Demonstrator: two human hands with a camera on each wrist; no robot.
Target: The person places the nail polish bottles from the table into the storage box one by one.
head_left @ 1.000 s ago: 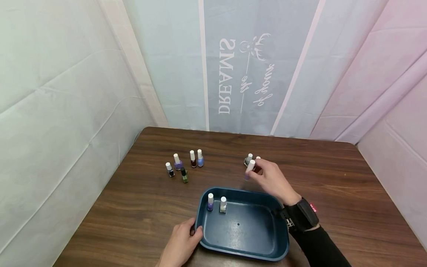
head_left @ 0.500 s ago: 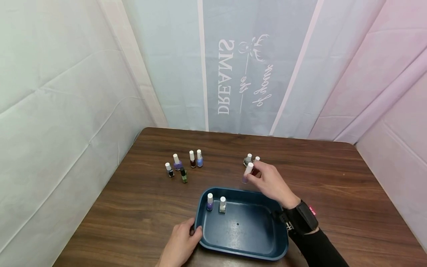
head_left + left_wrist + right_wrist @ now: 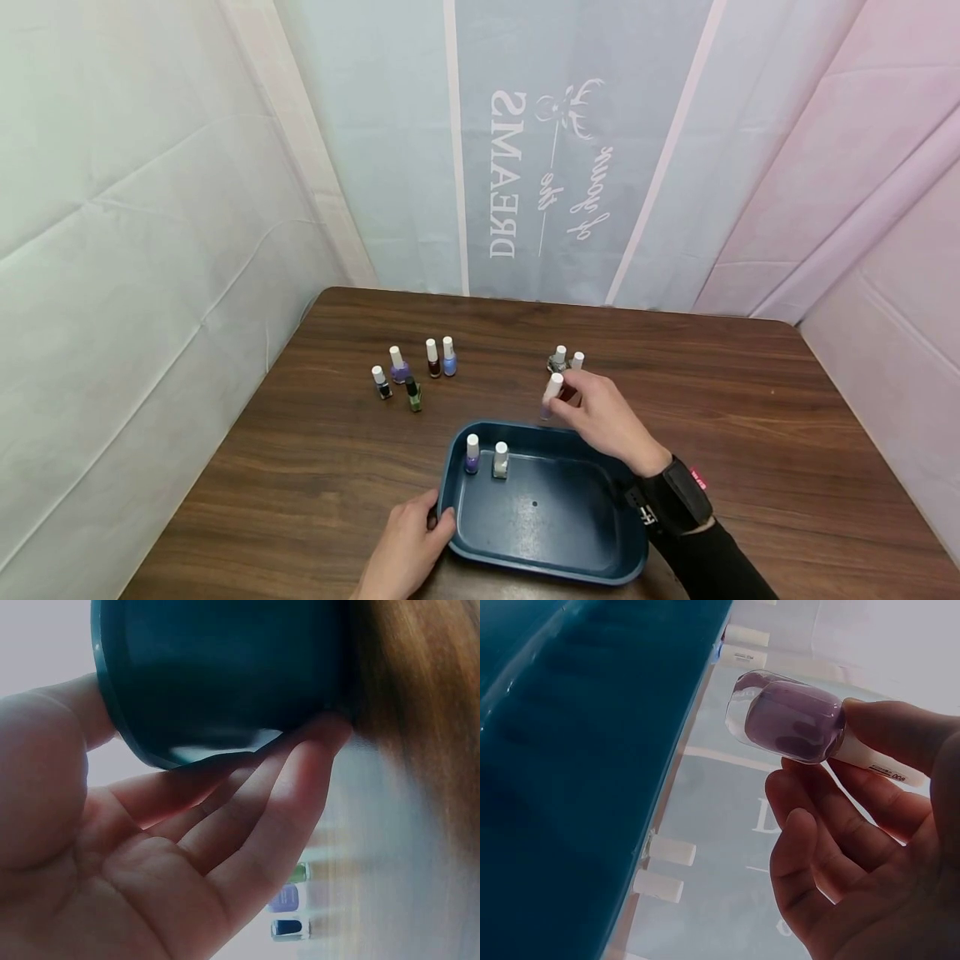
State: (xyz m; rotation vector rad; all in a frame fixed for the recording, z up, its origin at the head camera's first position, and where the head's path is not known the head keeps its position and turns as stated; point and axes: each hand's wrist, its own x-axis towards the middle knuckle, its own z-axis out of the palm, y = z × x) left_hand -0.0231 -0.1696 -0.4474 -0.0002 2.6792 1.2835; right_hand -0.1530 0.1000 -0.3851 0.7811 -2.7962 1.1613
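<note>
My right hand (image 3: 603, 417) pinches a nail polish bottle (image 3: 791, 716) by its white cap, between thumb and fingers. Pale purple polish shows through the clear glass, and the bottle is held just beyond the far rim of the blue tray (image 3: 555, 533). At the tray's left side, my left hand (image 3: 408, 537) grips the rim, thumb over the edge and fingers against the outer wall. Inside the tray, a purple nail polish bottle (image 3: 472, 455) and a whitish nail polish bottle (image 3: 500, 461) stand upright near the far left corner.
Several more bottles stand on the wooden table (image 3: 300, 467) at the back left, among them a green bottle with a black cap (image 3: 414, 395) and a blue bottle (image 3: 449, 358). Behind my right hand are a grey bottle (image 3: 557, 361) and another white-capped bottle (image 3: 577, 360).
My right hand has moved slightly left and toward the tray with the pale purple nail polish bottle, away from the two bottles behind it. My left hand has stayed on the tray.
</note>
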